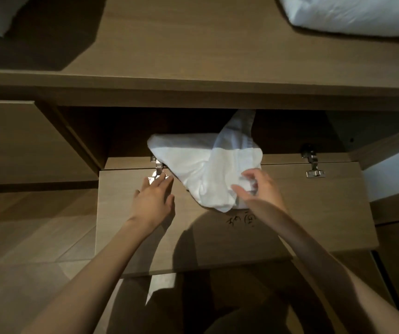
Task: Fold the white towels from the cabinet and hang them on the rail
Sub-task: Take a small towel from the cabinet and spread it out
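White towel (193,162) runs from the right-hand grip (257,186), pinching its near bunch, back into the cabinet (121,131); left-hand grip (154,196), fingers spread, just beside its left edge.

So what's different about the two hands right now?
The left hand is flat with straight fingers, while the right hand has curled fingers. The left hand holds nothing and reaches beside the hinge; the right hand pinches the white towel. Both are stretched out over the open cabinet door.
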{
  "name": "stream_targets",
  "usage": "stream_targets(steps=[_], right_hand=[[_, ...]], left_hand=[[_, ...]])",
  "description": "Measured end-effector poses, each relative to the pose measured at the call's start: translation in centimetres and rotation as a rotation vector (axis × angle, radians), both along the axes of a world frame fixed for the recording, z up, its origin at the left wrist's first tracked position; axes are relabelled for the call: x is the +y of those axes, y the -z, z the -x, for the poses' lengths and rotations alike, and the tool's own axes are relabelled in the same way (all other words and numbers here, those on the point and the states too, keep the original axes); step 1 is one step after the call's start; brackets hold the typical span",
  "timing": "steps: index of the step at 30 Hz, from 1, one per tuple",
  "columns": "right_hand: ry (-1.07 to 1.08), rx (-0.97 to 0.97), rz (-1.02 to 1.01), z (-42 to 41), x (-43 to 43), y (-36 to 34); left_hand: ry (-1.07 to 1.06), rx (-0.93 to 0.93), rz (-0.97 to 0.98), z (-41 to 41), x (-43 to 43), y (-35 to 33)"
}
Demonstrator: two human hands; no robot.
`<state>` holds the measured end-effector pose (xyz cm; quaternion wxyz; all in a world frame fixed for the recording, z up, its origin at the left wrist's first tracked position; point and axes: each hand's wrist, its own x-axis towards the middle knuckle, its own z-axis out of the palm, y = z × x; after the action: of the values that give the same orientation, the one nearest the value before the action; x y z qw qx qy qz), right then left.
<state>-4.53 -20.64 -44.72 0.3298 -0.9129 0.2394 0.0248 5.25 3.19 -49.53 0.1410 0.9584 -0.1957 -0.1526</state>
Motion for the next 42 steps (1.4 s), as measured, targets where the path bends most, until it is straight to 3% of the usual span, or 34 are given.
stream_targets(steps=[4,8,13,16,19,27,42], right_hand=[[0.266,-0.018,-0.146,-2.2,-0.7,3.1],[0.362,-0.133,-0.143,-2.7,-0.4,4.1],[0.233,-0.264,-0.115,-0.5,-0.8,0.4],[0.052,-0.322,0.003,1.0,-1.4,-4.6],[-0.141,-0.290,0.045,2.6,-1.7,-10.8],[-0.287,-0.194,0.013,6.0,-2.3,-29.7],[-0.407,-0.478,0.091,6.2,-2.3,-77.6]], left_hand=[[-0.050,-0.185,0.108,0.6,-0.1,-0.9],[-0.022,-0.203,0.240,-0.1,-1.2,-2.4],[0.080,-0.166,0.197,-0.1,-2.9,-6.2],[0.121,-0.088,0.186,0.4,-4.7,-10.2],[0.200,-0.061,0.179,1.4,-6.4,-15.4],[0.401,0.124,0.244,4.1,-8.6,-33.4],[0.471,0.057,0.621,5.8,-8.6,-75.3]])
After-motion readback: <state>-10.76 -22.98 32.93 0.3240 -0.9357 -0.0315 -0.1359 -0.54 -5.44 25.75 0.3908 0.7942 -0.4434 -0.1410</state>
